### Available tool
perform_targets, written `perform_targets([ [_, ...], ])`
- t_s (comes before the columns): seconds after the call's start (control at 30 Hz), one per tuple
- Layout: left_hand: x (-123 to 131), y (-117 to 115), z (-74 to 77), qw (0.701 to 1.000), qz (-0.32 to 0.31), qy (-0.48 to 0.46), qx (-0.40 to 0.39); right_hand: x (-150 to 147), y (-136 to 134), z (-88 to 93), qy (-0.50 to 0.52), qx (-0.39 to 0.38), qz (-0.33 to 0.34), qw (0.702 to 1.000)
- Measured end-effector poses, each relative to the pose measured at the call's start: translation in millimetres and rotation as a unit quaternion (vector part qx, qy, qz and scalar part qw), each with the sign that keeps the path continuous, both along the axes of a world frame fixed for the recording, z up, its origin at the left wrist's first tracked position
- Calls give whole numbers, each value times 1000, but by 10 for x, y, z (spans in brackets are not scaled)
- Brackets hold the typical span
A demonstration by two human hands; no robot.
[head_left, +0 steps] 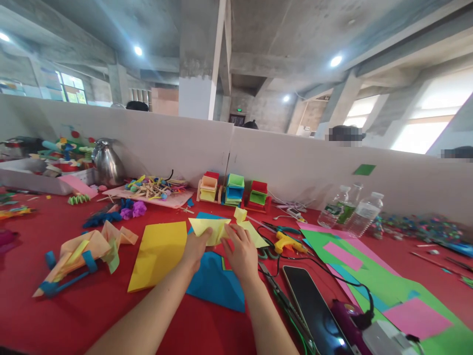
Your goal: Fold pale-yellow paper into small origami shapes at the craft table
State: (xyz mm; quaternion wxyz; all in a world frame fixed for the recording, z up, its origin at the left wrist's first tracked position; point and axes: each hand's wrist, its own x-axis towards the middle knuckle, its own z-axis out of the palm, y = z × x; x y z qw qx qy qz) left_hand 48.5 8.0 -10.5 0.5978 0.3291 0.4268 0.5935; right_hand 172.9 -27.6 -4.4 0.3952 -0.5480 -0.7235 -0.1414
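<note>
Yellow paper (212,229): a small folded bit, held up off the table between both my hands.
Left hand (194,251): almost closed, pinching the left bottom edge of the yellow paper.
Right hand (242,251): fingers bent, pinching the right edge of the yellow paper.
Blue paper (216,283): lying flat on the red table (74,315), at six o'clock from the yellow paper, under my wrists.
Big yellow sheet (158,254): flat, close by at nine o'clock from my left hand.
Glue gun (286,242): near, at three o'clock from my right hand, not touching it.
Phone (314,308): at five o'clock, farther off, with the scissors (275,286) just beside it.
Fold tip: I think it goes best if I match the edges first. Then I keep one side steady and rub a fingertip slowly along the crease.
</note>
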Motion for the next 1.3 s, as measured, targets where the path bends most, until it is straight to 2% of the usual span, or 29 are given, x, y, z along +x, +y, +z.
perform_targets([
  [0.17,-27,50,-17,1000,0,16,-3,-32,0,-16,-17,-2,5,1000],
  [0.43,-18,87,-59,1000,6,-12,-11,-5,53,-62,51,17,0,999],
  [0.63,3,53,-63,999,-11,-33,-9,-12,49,-64,77,-16,10,997],
  [0.83,15,63,-69,999,28,13,25,-8,41,-55,23,-7,-45,999],
  [0.97,29,80,-97,998,31,48,37,-10,56,-54,15,-25,-63,998],
  [1.3,16,101,-132,996,21,83,39,-90,63,-72,21,-47,-62,997],
])
